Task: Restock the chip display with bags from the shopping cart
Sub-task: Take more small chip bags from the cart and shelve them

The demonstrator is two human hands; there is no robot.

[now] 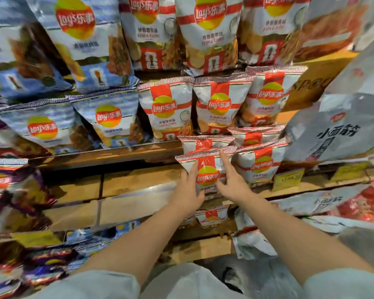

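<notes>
at the far left i see purple bags (11, 190) crowding the lower shelf edge, with blue-and-white lay's bags (108, 119) standing in rows above them. next to those, the wooden shelf (121, 186) shows a bare stretch of board. my left hand (188, 190) comes in from below and grips the left edge of a red-and-white chip bag (207, 171), fingers curled around its side. the bag stands upright at the front of that shelf, with another of the same kind just behind it. my right hand (232, 180) lies against the bag's right side, fingers straight and relaxed, index pointing up along the edge, so it is touching rather than clutching. just right of it stands a matching red-and-white neighbour bag (261, 167), then a yellow price tag (287, 179). large grey bags (337, 130) with black lettering fill the far right.
</notes>
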